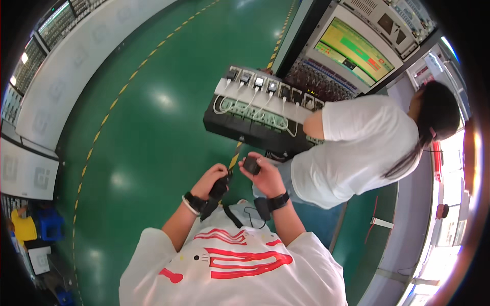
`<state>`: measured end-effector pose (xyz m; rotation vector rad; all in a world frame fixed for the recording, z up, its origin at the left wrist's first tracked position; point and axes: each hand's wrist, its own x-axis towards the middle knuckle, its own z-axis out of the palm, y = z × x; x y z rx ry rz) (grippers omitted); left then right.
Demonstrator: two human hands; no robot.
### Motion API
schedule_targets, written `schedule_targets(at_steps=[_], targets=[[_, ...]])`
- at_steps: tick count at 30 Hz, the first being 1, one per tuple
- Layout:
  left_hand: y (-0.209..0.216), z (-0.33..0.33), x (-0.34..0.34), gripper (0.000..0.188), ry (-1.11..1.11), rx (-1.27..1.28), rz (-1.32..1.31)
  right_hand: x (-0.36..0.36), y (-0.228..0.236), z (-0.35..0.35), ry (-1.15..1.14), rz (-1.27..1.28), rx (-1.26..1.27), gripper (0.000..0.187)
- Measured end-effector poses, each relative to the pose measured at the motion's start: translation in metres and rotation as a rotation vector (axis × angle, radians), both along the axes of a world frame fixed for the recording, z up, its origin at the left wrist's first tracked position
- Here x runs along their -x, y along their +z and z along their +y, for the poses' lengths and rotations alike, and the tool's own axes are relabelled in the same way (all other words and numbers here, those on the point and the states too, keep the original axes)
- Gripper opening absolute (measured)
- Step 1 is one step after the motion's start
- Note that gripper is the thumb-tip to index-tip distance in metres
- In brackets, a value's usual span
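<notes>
My left hand (210,181) is closed around a dark object (219,187) whose kind I cannot make out. To its right, my right hand (269,176) holds a small black boxy block (251,164), shaped like a power adapter, at the fingers and palm. Both hands are in front of my body, a little apart, above the green floor. Black straps with dark devices circle both wrists, and a thin black cable hangs by the right one. Beyond the hands is a black bench (224,125) carrying a row of black adapters (245,77) with white cables (263,109).
A co-worker in a white shirt (352,148) stands close on my right, at the bench. Behind it rises a test cabinet with a lit screen (352,51). A yellow-black floor line (109,109) curves along the left. A blue stool (49,224) is at the far left.
</notes>
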<state>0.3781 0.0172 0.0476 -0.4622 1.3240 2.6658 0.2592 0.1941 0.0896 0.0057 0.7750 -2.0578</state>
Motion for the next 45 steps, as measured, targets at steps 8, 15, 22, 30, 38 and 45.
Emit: schedule_targets(at_steps=[8, 15, 22, 30, 38, 45], targets=[[-0.003, 0.014, 0.049, 0.038, -0.152, -0.086, -0.262, 0.014, 0.001, -0.014, -0.115, 1.202, -0.684, 0.041], [-0.006, 0.033, 0.124, 0.051, -0.345, -0.292, -0.220, 0.069, -0.013, 0.004, -0.441, 1.086, -0.739, 0.041], [0.003, 0.074, 0.194, 0.049, -0.387, -0.194, -0.388, 0.104, -0.015, 0.015, -0.715, 0.871, -0.823, 0.029], [0.019, 0.073, 0.237, 0.038, -0.463, -0.205, -0.185, 0.135, -0.004, 0.022, -0.759, 1.153, -0.991, 0.030], [-0.015, 0.014, 0.264, 0.035, -0.803, -0.364, -0.326, 0.145, -0.011, -0.031, -0.928, 0.940, -1.059, 0.021], [-0.012, -0.036, 0.278, 0.025, -0.774, -0.328, -0.201, 0.165, -0.026, -0.070, -0.857, 0.618, -1.011, 0.016]])
